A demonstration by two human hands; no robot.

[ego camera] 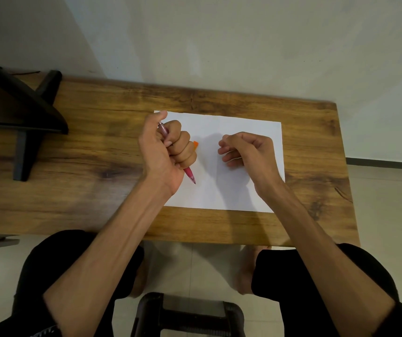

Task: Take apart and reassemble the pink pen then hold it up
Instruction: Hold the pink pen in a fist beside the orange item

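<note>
My left hand point(166, 149) is closed in a fist around the pink pen point(190, 173), above the left part of a white sheet of paper point(243, 190). The pen's tip points down and toward me below the fist; its clear upper end sticks out near my thumb. An orange object point(196, 144) peeks out behind my left knuckles, mostly hidden. My right hand point(246, 152) hovers over the sheet's right half with fingers loosely curled; nothing shows in it.
The sheet lies on a wooden table point(97, 142). A dark stand point(24, 117) occupies the table's left end. A pale wall stands behind the table. My legs and a dark stool point(187, 312) are below its near edge.
</note>
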